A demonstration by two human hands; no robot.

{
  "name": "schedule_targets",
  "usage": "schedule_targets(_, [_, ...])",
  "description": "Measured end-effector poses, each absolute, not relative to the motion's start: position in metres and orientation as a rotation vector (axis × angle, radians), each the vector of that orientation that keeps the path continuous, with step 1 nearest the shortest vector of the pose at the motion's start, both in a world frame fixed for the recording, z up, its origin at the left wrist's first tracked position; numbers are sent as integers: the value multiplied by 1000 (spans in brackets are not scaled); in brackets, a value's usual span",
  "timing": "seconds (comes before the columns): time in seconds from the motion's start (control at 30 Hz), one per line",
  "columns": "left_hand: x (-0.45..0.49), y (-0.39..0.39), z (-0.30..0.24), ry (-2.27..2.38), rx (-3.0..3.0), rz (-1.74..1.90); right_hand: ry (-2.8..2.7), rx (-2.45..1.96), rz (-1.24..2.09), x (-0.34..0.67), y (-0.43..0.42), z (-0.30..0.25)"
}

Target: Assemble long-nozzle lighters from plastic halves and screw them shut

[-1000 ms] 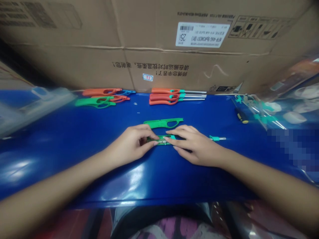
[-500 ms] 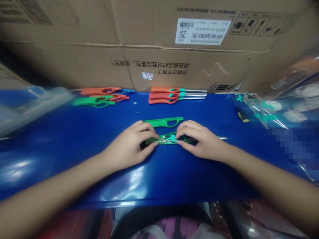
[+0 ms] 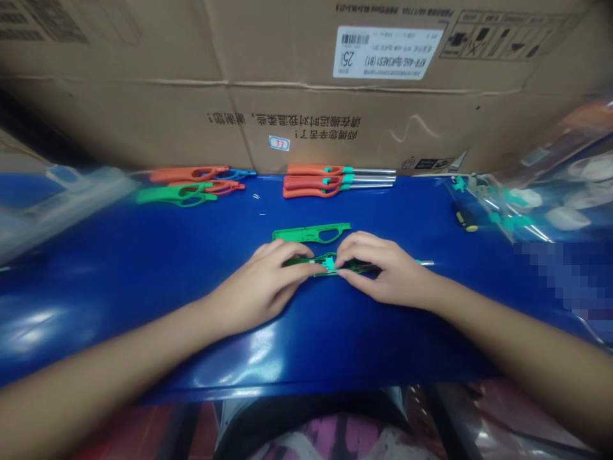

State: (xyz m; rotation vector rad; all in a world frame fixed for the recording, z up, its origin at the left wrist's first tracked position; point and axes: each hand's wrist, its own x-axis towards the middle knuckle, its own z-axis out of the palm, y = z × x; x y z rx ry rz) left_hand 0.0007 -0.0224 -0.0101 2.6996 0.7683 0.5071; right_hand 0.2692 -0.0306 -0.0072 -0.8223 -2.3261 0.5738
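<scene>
On the blue table lies an opened green lighter (image 3: 318,260), its inner parts exposed and a metal tube sticking out on the right. My left hand (image 3: 272,275) is closed over the lighter's left part, fingertips pressing near its middle. The fingers of my right hand (image 3: 378,265) pinch at a turquoise trigger piece (image 3: 330,262) in the middle of the lighter. The palm and fingers hide much of both ends. Just beyond, a loose green half shell (image 3: 311,234) with a finger hole lies flat.
A cardboard box (image 3: 297,102) stands along the back edge. In front of it are several orange and red lighters (image 3: 311,181) and loose coloured shells (image 3: 177,191). Clear plastic bags with parts (image 3: 517,214) and a black-yellow screwdriver handle (image 3: 464,220) sit at right; a translucent container (image 3: 86,198) stands left.
My left hand has slid right along the green lighter, its fingers now nearer the turquoise trigger piece. My right hand has stayed almost in place. The view has shifted slightly.
</scene>
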Motion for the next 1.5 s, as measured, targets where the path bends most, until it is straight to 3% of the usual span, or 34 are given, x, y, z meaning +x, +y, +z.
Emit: schedule_targets(1.5, [2,-20,-10,753,2747,470,-2310,-1097,819,283,-26,4])
